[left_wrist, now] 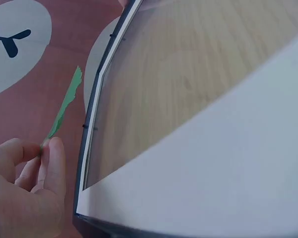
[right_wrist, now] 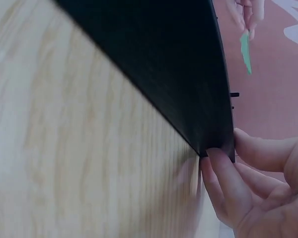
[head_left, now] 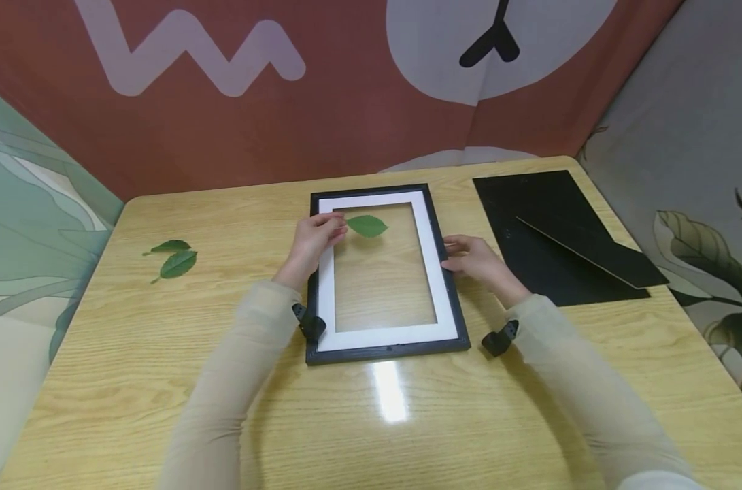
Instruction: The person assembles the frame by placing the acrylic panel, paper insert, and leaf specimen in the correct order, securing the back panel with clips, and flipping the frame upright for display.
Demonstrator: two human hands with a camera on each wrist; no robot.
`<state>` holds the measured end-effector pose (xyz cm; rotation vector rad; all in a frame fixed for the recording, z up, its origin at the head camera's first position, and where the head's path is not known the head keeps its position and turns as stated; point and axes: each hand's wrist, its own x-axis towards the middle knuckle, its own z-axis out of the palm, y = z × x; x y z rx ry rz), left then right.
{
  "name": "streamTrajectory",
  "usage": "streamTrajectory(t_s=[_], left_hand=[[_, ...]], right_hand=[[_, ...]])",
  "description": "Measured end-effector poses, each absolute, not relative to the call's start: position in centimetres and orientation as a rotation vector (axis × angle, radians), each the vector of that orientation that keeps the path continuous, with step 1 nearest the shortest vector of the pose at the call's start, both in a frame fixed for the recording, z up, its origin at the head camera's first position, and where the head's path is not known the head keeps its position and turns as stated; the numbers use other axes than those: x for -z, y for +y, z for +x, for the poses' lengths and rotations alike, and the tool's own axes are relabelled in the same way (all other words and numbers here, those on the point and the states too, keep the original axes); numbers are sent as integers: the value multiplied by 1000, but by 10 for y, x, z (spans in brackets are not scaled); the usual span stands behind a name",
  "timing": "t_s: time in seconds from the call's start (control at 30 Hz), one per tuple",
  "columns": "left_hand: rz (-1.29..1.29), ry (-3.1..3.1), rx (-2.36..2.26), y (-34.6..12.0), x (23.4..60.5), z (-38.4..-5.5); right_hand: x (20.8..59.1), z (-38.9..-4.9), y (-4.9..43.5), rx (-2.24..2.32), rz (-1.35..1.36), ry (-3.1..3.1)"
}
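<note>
The left hand [head_left: 315, 238] has its grip pinching a green leaf [head_left: 367, 226] near its stem, over the far part of the picture frame [head_left: 389, 351]. Holding it there probably keeps the wide part of the leaf from getting bent. The right hand [head_left: 476, 260] has its grip around the frame's right side, thumb and fingers pinching the edge, maybe to keep it steady. The frame is in the middle of the surface [head_left: 101, 381], toward the far edge. Two more leaves [head_left: 178, 264] are near the left edge, likely so they stay out of the way. The black backing board [head_left: 530, 204] is by the far right corner, its stand [head_left: 597, 252] sticking up. I can't read any brand, label or word anywhere.
</note>
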<state>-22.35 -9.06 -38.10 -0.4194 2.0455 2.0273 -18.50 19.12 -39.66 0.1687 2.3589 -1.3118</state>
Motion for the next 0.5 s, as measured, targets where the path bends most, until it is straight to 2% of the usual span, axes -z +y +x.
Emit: streamTrajectory(t_s=[0.5], left_hand=[[-468, 2022, -2031, -85, 388, -228]], right_hand=[[395, -181, 181, 1308, 143, 2342]])
